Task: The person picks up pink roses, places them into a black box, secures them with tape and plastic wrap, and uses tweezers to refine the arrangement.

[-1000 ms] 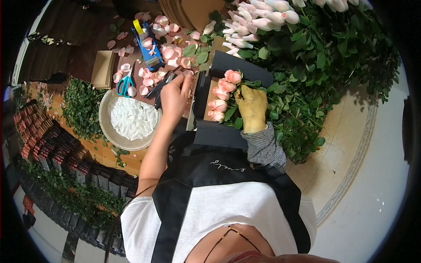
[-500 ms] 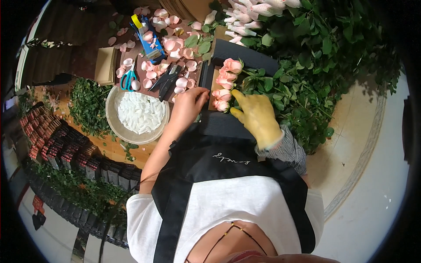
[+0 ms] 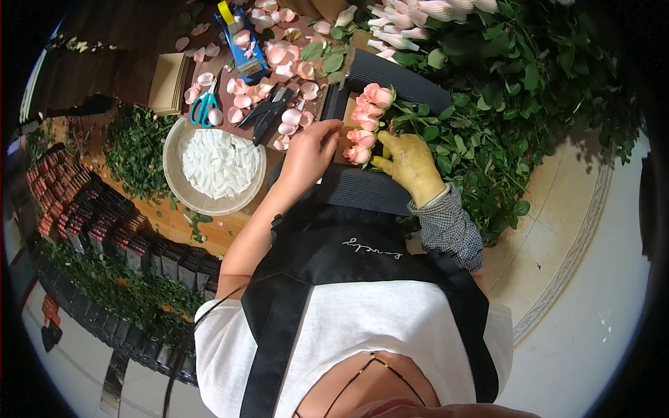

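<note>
Pink roses lie in a short column, heads to the left and leafy stems to the right, on brown cardboard between two dark ribbed rolls or padded supports. My bare left hand is just left of the blooms, its fingers loosely bent with a gap at the thumb and nothing visible in them. In a yellow glove, my right hand is right of the blooms, thumb and forefinger spread beside the lower rose heads. Whether the glove touches them I cannot tell.
A stapler, teal scissors and a blue tape dispenser lie among loose petals. A round bowl holds white pieces. Leafy stems crowd the right; netted blooms lie at the far side. Bundled roses line the lower left.
The view has shifted slightly, so the roses and supports appear further right. My left hand has moved a little toward the blooms, and my gloved hand stays beside them, slightly lower.
</note>
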A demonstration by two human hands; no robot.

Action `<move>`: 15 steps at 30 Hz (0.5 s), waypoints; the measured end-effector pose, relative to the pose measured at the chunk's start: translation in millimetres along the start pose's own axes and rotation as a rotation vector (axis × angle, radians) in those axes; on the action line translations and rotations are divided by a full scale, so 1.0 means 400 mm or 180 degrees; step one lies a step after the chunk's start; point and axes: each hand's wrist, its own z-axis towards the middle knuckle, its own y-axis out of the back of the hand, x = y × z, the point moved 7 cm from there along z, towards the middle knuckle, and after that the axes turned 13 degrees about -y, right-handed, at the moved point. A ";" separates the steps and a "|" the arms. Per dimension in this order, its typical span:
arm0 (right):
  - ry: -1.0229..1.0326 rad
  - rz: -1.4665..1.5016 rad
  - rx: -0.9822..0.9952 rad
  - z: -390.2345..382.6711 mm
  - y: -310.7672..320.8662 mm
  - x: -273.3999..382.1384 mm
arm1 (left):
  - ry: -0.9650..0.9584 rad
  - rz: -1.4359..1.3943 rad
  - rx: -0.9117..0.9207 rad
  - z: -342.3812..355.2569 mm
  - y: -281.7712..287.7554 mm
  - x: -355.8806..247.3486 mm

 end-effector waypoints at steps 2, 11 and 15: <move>-0.0128 0.0176 0.0193 0.008 -0.006 -0.011 | -0.0008 -0.0133 0.0029 -0.003 -0.020 0.011; -0.0051 0.0396 0.0385 0.008 -0.008 -0.030 | 0.0026 -0.0673 0.0119 -0.005 -0.043 -0.026; -0.0053 0.0363 0.0442 0.008 -0.010 -0.030 | -0.0016 -0.0757 0.0145 -0.003 -0.046 -0.017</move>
